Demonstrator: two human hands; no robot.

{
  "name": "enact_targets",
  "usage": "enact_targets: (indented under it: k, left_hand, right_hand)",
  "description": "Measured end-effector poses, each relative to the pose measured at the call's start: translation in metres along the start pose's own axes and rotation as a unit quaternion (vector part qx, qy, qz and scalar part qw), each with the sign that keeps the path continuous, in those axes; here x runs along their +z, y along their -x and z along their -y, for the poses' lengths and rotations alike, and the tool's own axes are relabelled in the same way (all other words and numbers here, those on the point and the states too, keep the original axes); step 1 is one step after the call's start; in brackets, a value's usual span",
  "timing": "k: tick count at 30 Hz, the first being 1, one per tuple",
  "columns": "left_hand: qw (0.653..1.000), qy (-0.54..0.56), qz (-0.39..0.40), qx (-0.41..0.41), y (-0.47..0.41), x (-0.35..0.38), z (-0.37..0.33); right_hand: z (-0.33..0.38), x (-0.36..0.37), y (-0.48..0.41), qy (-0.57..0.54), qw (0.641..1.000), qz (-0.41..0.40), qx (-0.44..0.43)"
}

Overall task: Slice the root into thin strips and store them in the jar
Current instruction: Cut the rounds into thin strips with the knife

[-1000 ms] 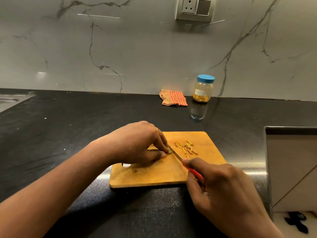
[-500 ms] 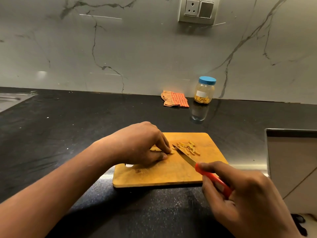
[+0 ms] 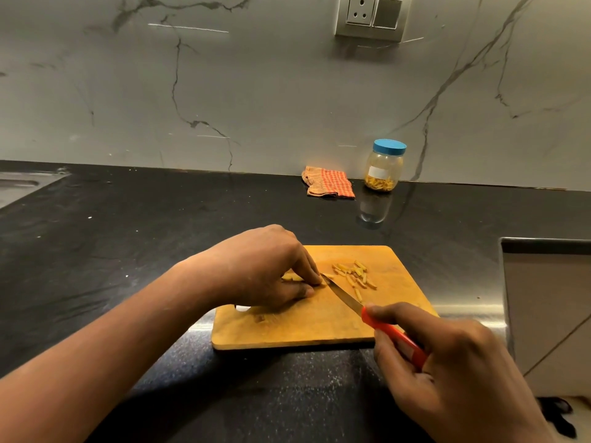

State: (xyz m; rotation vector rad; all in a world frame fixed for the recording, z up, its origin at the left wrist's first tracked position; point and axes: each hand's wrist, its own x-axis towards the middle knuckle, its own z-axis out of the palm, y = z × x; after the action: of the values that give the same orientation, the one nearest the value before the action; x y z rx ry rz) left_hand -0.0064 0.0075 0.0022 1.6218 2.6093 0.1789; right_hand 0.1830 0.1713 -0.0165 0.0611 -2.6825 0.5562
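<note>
At the left, the left hand [image 3: 256,270] bends over the wooden cutting board [image 3: 287,330], fingertips and thumb pinching a small yellow piece of root [image 3: 292,278] against the wood (most of it is hidden under the fingers). Just right of those fingertips the knife [image 3: 343,297] slants across the board, its tip beside the root. A loose heap of cut strips [image 3: 353,274] lies further right on the board. Behind, by the wall, a checked cloth [image 3: 329,186] sits near the blue-lidded jar [image 3: 383,166], closed, with strips at its bottom. At the right, the right hand [image 3: 447,369] grips the knife's orange handle.
</note>
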Motion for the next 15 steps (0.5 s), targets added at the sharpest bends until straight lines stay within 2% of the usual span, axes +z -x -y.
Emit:
enact_targets:
  k: [6,15]
  left_hand:
    - [1.000,-0.005,-0.002,-0.002,-0.001,0.000,0.000]
    - [1.000,-0.025,0.005,-0.014,-0.001,0.000,-0.001]
  right_hand:
    - [0.003,0.005,-0.007,0.042,0.999,0.000,0.031]
    - [0.002,0.009,-0.011,0.039,0.999,0.012,0.035]
